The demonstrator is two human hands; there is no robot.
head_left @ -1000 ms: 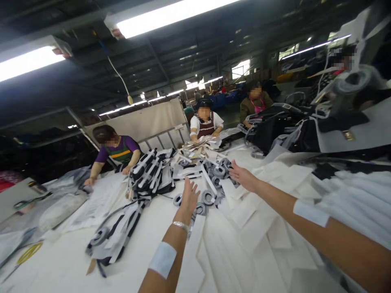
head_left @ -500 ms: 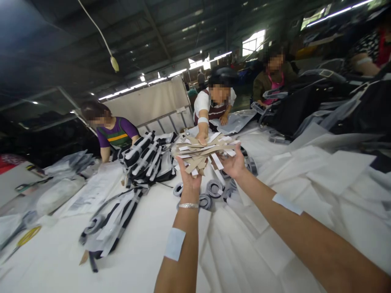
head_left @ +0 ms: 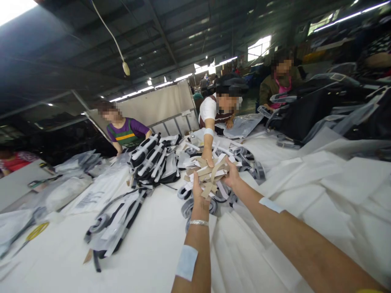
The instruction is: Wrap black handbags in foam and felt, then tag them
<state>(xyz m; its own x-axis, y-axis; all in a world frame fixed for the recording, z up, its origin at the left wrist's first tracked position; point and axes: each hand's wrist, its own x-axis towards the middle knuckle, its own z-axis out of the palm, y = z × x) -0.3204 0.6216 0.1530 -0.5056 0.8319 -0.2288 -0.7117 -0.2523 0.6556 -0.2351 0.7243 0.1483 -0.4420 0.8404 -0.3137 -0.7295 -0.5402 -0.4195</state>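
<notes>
A loose bunch of beige and white strips (head_left: 210, 173) lies between my two hands. My left hand (head_left: 200, 195) supports it from the left, thumb up, with a silvery bracelet on the wrist. From the right, my right hand (head_left: 232, 174) grips the bunch, the thumb on its edge. A co-worker's hand (head_left: 207, 156) reaches down onto the strips from the far side. Rolled grey bands (head_left: 186, 208) lie under and around my hands on the white table (head_left: 137, 252).
Black-and-white bundles (head_left: 149, 160) are piled left of centre, with a strap bundle (head_left: 117, 224) nearer. Yellow-handled scissors (head_left: 37, 231) lie at far left. White sheets (head_left: 305, 207) spread over the right. Black bags (head_left: 311, 112) stand behind them. Several people are around the table.
My hands and the strips have come lower and closer together, and the bunch is more compact. The co-worker's hand still touches it. More rolled bands show behind the strips. The view has shifted slightly.
</notes>
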